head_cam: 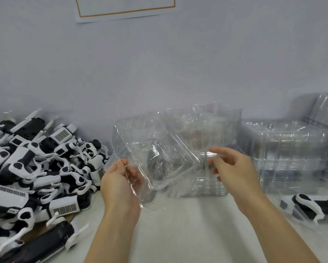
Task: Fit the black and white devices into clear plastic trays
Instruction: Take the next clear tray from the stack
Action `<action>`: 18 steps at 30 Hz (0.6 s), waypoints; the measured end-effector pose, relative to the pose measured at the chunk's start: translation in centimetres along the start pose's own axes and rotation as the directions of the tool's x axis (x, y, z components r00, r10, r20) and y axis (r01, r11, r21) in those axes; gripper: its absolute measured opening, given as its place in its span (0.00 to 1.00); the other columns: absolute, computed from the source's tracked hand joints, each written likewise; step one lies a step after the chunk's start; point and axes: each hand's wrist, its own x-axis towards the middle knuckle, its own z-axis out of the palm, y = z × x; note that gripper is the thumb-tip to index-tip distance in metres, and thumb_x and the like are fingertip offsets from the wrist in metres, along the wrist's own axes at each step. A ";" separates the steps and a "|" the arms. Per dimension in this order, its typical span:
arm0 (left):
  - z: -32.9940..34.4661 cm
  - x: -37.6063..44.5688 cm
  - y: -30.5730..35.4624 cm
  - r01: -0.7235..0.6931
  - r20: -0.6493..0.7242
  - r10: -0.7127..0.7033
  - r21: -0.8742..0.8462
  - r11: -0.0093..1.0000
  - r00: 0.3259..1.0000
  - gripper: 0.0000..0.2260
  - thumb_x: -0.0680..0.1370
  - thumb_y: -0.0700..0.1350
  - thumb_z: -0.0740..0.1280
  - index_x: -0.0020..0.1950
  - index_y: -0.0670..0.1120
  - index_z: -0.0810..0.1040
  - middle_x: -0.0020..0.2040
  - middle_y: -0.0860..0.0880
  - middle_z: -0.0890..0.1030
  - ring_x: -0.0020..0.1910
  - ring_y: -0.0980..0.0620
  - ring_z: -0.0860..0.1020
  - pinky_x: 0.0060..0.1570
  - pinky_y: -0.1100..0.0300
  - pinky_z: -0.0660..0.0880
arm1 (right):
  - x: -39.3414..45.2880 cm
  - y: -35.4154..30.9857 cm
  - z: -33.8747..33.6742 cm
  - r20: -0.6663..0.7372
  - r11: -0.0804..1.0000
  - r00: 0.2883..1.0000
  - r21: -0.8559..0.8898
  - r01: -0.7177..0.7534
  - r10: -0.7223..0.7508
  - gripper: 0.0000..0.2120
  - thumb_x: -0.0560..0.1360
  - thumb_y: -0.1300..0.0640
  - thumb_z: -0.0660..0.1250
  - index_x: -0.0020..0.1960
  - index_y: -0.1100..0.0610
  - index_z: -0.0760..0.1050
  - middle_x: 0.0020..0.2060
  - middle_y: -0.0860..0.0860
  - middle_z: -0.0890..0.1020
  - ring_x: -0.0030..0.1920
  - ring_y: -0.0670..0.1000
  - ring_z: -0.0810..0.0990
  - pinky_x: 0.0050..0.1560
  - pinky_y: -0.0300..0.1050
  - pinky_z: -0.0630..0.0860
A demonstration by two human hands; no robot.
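Observation:
A clear plastic tray (159, 149) is held up tilted above the white table, in front of a stack of clear trays (212, 126). My left hand (121, 179) pinches its lower left edge between thumb and fingers. My right hand (233, 168) is at the tray's right edge with fingers curled toward it; whether it grips is unclear. A big heap of black and white devices (38, 168) lies at the left. One black and white device (311, 205) lies in a clear tray at the right.
More stacks of clear trays (292, 152) stand at the back right against the pale wall. The white table (187, 234) stretches between my forearms. A paper sheet with an orange border (125, 6) hangs on the wall above.

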 end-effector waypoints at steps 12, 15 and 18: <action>-1.4 -2.0 -3.3 -0.094 -0.139 0.102 0.062 0.994 0.985 0.14 0.85 0.37 0.51 0.43 0.42 0.71 0.24 0.51 0.74 0.23 0.52 0.73 0.28 0.59 0.76 | -3.8 0.5 1.8 0.250 0.995 0.967 0.074 -0.061 0.041 0.10 0.76 0.46 0.69 0.57 0.45 0.80 0.51 0.41 0.82 0.43 0.46 0.85 0.45 0.44 0.83; -2.0 -3.2 -4.2 -0.054 -0.131 0.065 0.090 0.995 0.989 0.14 0.86 0.39 0.51 0.43 0.42 0.69 0.24 0.47 0.76 0.23 0.50 0.77 0.37 0.53 0.77 | -5.2 1.1 2.1 0.240 0.995 0.970 0.072 -0.065 0.046 0.15 0.74 0.46 0.71 0.60 0.41 0.76 0.55 0.36 0.79 0.47 0.38 0.83 0.49 0.44 0.83; -2.5 -4.4 -4.4 0.036 -0.125 -0.024 0.093 0.995 0.992 0.14 0.87 0.41 0.51 0.44 0.40 0.69 0.26 0.43 0.79 0.26 0.45 0.81 0.39 0.51 0.76 | -6.1 1.5 2.0 0.218 0.982 0.973 0.154 -0.110 0.074 0.16 0.75 0.47 0.72 0.62 0.40 0.76 0.58 0.33 0.77 0.49 0.36 0.82 0.46 0.41 0.82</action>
